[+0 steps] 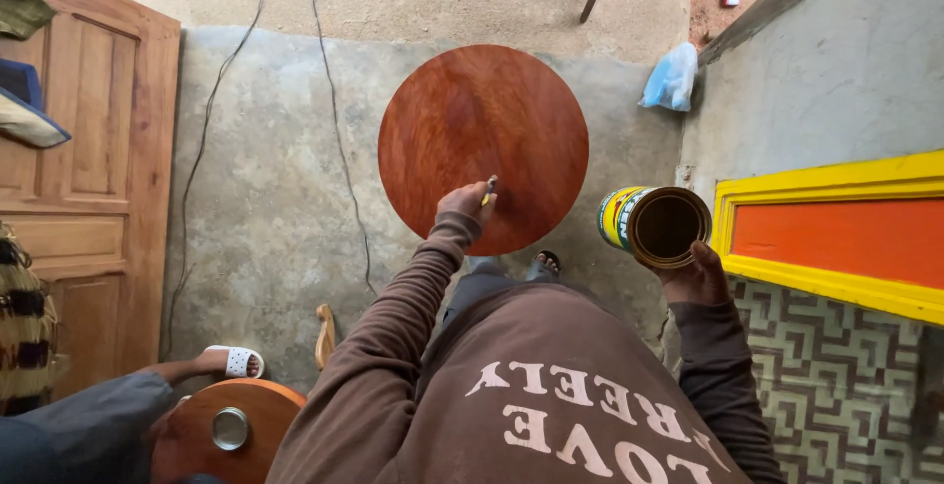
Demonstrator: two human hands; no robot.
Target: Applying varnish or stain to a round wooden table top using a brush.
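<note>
The left hand (465, 199) gripped a small brush (489, 189) pressed to the near edge of the round reddish wooden tabletop (482, 135), while the right hand (696, 272) held one open varnish tin (654, 223) tipped on its side beside that top, over the concrete floor (275, 199). I judged the tilted tin could spill, or the sleeve smear the wet finish. I counted one brush, one tin, and two round tops, the second (231, 430) by another person's foot.

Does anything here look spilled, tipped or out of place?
No spill shows. The open can in the right hand is tipped on its side, mouth toward the camera. The left hand holds a brush on the round red-brown tabletop. Loose cables trail over the concrete floor.
</note>
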